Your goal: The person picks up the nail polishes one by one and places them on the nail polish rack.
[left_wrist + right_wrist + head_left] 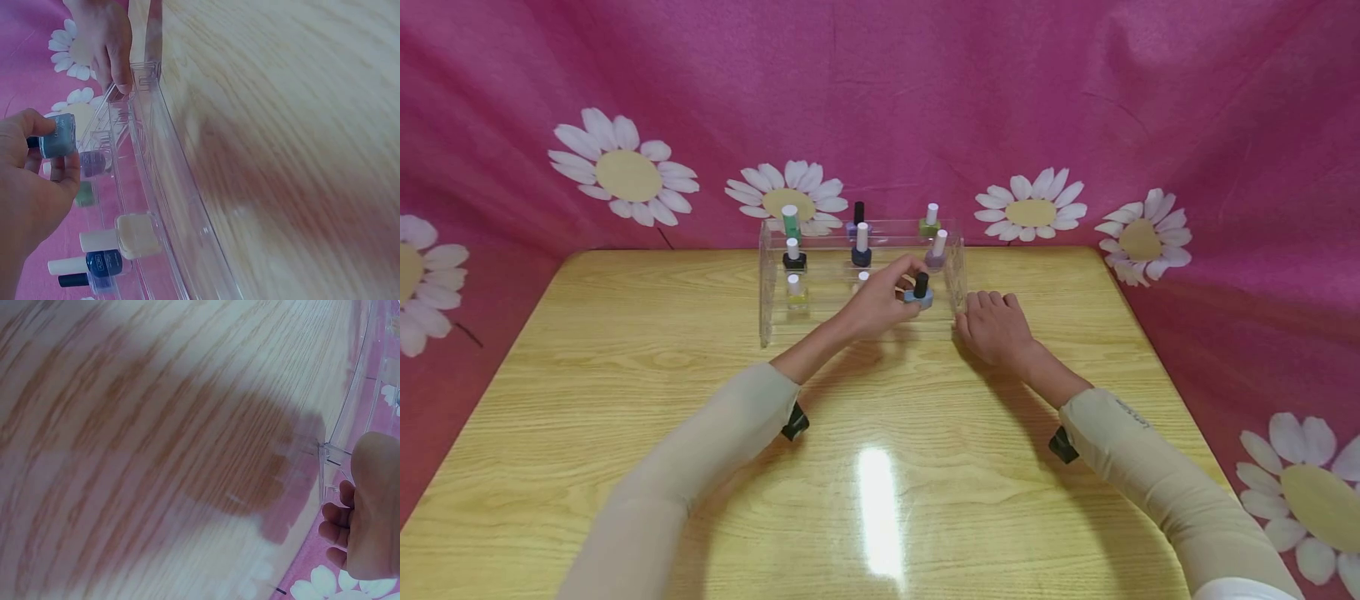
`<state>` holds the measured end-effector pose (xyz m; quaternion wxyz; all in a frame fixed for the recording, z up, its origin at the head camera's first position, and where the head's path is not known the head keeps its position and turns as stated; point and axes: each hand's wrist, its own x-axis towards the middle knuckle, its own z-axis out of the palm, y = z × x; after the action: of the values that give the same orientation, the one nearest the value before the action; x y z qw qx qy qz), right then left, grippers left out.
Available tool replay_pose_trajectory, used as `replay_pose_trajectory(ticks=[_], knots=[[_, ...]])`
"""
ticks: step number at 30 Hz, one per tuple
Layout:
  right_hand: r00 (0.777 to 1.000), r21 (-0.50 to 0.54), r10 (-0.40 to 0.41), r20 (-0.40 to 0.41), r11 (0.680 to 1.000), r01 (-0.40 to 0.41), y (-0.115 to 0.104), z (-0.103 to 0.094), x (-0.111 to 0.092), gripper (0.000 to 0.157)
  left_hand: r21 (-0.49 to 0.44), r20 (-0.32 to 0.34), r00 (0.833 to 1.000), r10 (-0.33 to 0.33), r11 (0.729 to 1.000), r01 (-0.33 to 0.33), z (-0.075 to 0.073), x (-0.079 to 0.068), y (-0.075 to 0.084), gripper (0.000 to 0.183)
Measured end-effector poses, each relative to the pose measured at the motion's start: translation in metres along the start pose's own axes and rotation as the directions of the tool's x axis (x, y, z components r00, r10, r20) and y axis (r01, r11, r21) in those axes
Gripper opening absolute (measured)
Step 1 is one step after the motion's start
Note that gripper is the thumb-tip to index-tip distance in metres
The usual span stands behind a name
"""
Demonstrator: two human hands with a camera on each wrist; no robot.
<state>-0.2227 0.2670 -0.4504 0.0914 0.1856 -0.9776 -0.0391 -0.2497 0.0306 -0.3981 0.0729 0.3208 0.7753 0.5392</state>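
My left hand (883, 300) pinches a light blue nail polish bottle (59, 136) with a black cap, above the bottom tier at the right of a clear tiered rack (763, 292). The bottle stands upright in the head view. At the rack's right end my right hand (996, 329) holds the side panel, its fingers curled and its thumb against the edge. A lilac bottle (936, 258) is just behind my left hand. A cream bottle (139, 236) with a white cap sits on the bottom tier, mostly hidden by that hand in the head view.
Other polish bottles on the rack include a yellow one (796, 296), a black one (794, 260), a dark blue one (861, 257), a green one (791, 221) and an olive one (929, 225). Under the rack is a wooden table (625, 350); a pink flowered cloth (910, 100) hangs behind.
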Motion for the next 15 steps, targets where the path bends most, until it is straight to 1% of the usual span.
replay_pose_trajectory(ticks=[3, 10, 15], knots=[[1.0, -0.002, 0.004, -0.002, 1.0, -0.004, 0.0, 0.0, -0.001, 0.034, 0.025, 0.002, 1.0, -0.001, 1.0, 0.001, 0.004, 0.009, -0.001, 0.035], [1.0, -0.004, 0.0, -0.018, 1.0, 0.0, -0.002, -0.002, -0.002, 0.032, 0.019, 0.013, 1.0, 0.012, 1.0, -0.012, 0.011, 0.025, -0.005, 0.035], [1.0, -0.017, 0.0, -0.007, 1.0, 0.0, -0.002, -0.003, -0.001, 0.033, 0.064, 0.019, 1.0, 0.015, 0.998, -0.016, 0.013, 0.034, -0.008, 0.039]])
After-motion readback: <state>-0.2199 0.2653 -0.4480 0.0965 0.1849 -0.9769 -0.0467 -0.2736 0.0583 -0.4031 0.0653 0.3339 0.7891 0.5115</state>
